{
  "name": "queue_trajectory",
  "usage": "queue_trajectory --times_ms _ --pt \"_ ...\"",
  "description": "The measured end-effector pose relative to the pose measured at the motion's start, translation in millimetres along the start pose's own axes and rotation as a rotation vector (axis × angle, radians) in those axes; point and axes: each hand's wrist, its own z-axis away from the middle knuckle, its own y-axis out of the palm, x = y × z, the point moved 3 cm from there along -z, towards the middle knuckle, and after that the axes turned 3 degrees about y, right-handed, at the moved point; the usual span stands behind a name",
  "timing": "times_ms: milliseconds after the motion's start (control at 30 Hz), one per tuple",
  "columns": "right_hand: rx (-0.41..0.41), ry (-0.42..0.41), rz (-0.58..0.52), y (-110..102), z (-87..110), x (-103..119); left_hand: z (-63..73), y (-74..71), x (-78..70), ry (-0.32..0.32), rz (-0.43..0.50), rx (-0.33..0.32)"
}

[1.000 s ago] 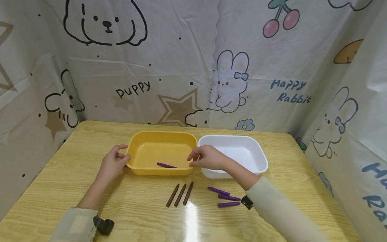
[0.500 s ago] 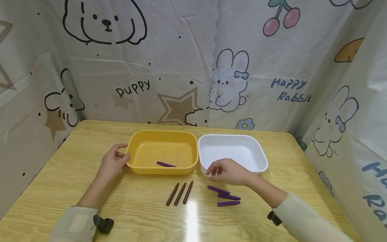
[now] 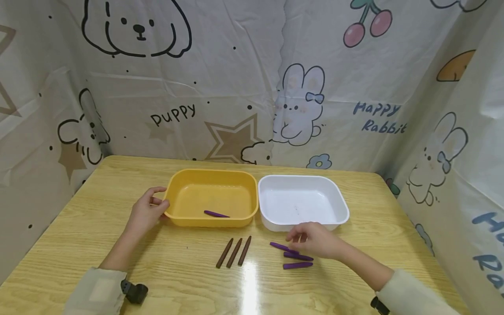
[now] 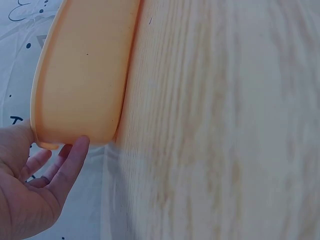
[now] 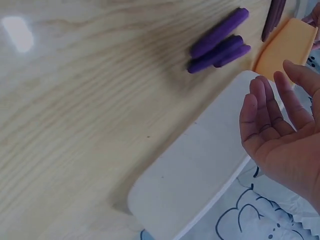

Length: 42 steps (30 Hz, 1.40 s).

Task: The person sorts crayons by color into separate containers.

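My left hand [image 3: 146, 211] grips the left end of a yellow plastic tub [image 3: 212, 222]. In the left wrist view its thumb is at the rim and its fingertips press the tub's outer wall [image 4: 85, 85]. A single purple crayon [image 3: 216, 214] lies inside the tub. My right hand [image 3: 315, 239], fingers loosely bent and holding nothing, hovers over three purple crayons [image 3: 298, 265] on the table. Its fingertips overlap the uppermost crayon [image 3: 278, 246] in the head view. The right wrist view shows the palm and separated fingers.
A white tub [image 3: 301, 201] stands against the yellow tub's right side. Three brown crayons [image 3: 234, 253] lie side by side in front of the yellow tub on the wooden table [image 3: 177, 284]. A printed curtain [image 3: 236, 78] hangs behind the table and along both sides.
My right hand has moved from the yellow tub's right rim, rightward and toward me past the white tub, to the purple crayons. The left hand keeps its grip on the yellow tub.
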Motion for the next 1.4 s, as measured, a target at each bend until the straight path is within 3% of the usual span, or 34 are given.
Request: queue_trajectory --times_ms 467,900,1400 --pt "-0.087 -0.039 -0.051 22 1.2 -21 0.5 -0.5 0.3 0.0 -0.002 0.001" --pt "-0.195 0.002 0.009 35 -3.0 -31 -0.3 -0.3 1.7 0.001 -0.006 -0.005" --pt "-0.236 -0.02 0.127 39 -2.9 -27 -0.7 -0.3 3.8 0.011 0.007 -0.002"
